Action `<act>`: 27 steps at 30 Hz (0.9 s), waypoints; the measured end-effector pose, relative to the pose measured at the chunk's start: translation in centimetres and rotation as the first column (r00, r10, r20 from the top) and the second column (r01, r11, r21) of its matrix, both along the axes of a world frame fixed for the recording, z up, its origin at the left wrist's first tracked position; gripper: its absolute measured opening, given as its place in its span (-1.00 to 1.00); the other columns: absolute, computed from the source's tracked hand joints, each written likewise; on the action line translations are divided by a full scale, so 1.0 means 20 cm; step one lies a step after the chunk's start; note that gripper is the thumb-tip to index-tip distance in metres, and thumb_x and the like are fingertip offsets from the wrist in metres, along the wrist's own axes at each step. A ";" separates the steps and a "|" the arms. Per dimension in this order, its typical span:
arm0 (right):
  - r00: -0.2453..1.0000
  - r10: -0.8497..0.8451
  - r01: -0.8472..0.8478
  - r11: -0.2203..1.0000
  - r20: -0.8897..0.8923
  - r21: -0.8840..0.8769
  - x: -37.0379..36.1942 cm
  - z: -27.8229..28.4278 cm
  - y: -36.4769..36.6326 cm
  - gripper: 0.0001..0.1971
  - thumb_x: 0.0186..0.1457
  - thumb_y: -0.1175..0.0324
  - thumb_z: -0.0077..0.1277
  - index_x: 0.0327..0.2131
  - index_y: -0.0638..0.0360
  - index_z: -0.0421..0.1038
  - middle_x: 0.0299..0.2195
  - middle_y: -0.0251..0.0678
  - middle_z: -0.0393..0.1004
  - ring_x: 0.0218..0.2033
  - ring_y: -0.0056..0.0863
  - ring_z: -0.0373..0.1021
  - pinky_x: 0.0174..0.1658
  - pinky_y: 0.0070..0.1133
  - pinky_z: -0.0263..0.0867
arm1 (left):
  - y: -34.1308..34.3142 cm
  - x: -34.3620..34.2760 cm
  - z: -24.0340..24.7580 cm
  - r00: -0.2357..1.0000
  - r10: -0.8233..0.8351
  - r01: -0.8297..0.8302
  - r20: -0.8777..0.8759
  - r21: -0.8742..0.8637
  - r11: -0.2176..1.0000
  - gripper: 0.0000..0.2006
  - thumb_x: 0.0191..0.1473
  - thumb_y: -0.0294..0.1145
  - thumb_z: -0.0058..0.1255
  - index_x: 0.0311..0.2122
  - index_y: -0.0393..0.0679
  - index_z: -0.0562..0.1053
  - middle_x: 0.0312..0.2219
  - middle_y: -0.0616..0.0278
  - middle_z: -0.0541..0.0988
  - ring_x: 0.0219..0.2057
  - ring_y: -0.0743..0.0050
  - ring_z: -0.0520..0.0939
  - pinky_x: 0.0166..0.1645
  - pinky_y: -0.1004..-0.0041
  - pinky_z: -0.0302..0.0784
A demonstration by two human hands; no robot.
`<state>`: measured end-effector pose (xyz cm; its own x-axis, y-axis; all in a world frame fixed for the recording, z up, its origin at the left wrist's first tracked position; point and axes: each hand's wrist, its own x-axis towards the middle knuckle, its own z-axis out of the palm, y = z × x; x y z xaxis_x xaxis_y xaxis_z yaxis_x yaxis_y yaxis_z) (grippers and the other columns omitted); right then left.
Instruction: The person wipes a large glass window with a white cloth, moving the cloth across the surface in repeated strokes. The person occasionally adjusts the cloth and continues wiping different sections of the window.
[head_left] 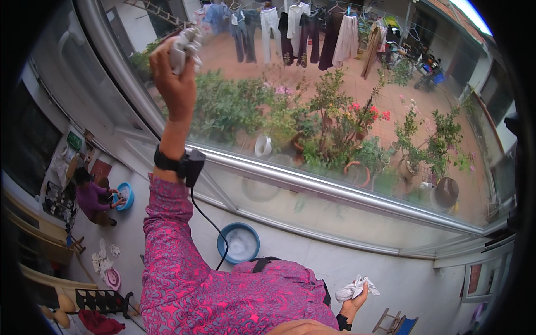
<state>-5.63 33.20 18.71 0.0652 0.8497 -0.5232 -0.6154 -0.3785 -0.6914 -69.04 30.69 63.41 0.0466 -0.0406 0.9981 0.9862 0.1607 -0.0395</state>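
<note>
My left hand (175, 84) is raised high at the upper left, its fingers closed round a crumpled greyish-white cloth (185, 51). It is up against the large window pane (245, 84); whether the cloth presses on the glass is hard to tell. On that wrist sits a black strap with a small box (194, 167), and a black cable hangs from it. Low at the right, my right hand (352, 307) grips a bunched white cloth (356, 288), well apart from the window. Part of its fingers is hidden by the cloth.
A blue basin of sudsy water (239, 243) stands on the floor below the silver window rail (335, 192). At the left, another person (92, 195) bends over a second blue basin (124, 196). A pink basin (113, 278) and folding stool (397, 324) are nearby. Potted plants and hanging laundry show outside.
</note>
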 end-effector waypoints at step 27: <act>0.997 -0.036 0.043 0.995 0.069 -0.092 0.20 -0.07 -0.09 -0.70 0.23 0.15 0.06 -0.06 0.07 0.44 -0.29 -0.38 0.53 -0.30 -0.50 0.46 -0.25 -0.50 0.41 | -0.41 -0.73 -0.41 0.946 0.297 -0.297 0.126 -0.022 0.955 -0.56 0.07 -0.52 0.16 0.10 -0.11 0.40 -0.06 0.10 0.48 0.03 0.02 0.47 0.12 0.21 0.38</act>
